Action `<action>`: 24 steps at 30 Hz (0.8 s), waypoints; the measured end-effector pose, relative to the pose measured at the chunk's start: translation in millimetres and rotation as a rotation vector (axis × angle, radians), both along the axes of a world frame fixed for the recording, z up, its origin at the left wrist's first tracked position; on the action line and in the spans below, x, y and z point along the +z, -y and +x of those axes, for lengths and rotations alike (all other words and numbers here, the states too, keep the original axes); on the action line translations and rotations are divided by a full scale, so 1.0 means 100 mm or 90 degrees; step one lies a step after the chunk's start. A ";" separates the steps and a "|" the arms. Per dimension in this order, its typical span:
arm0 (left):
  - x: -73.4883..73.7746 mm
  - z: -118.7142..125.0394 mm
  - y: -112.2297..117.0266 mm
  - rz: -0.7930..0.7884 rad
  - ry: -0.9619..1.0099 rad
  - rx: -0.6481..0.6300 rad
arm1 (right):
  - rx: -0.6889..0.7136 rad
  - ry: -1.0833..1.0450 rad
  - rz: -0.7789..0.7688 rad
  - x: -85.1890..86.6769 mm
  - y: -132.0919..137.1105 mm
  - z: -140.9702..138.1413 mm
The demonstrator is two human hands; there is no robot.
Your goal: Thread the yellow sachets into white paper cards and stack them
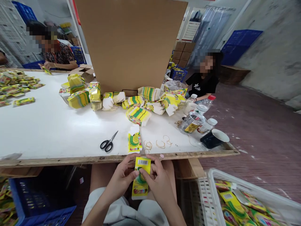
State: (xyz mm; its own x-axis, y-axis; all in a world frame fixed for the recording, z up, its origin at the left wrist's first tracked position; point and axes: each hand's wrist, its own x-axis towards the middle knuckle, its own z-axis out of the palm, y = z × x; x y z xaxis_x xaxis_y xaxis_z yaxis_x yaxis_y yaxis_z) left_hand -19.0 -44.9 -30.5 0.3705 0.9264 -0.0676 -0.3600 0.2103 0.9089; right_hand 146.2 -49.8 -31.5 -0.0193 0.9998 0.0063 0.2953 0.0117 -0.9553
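Both my hands grip one small yellow-and-green printed carton (141,179) over my lap, just below the table's wooden front edge (70,160). My left hand (122,179) pinches its left side. My right hand (158,182) closes on its right side, fingers curled over the top near the barcode. Straight ahead on the white table (47,128) lies a small stack of the same flat cartons (134,141). Black-handled scissors (108,143) lie to its left and loose rubber bands (160,143) to its right.
Heaps of bundled cartons (131,102) lie before an upright cardboard box (131,44). Jars, bottles and a dark cup (215,138) crowd the table's right end. A white basket (235,201) of cartons stands at lower right, a blue crate (35,201) at lower left. Two people sit beyond.
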 end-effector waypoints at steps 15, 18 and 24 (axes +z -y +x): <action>-0.04 0.08 0.00 -0.025 -0.007 0.018 | -0.020 -0.026 0.017 -0.05 -0.05 0.17; -0.02 0.11 -0.01 -0.029 0.021 -0.010 | -0.031 -0.052 0.032 -0.03 -0.06 0.23; -0.03 0.39 -0.06 0.041 -0.049 -0.034 | -0.107 -0.093 0.059 0.05 0.02 0.45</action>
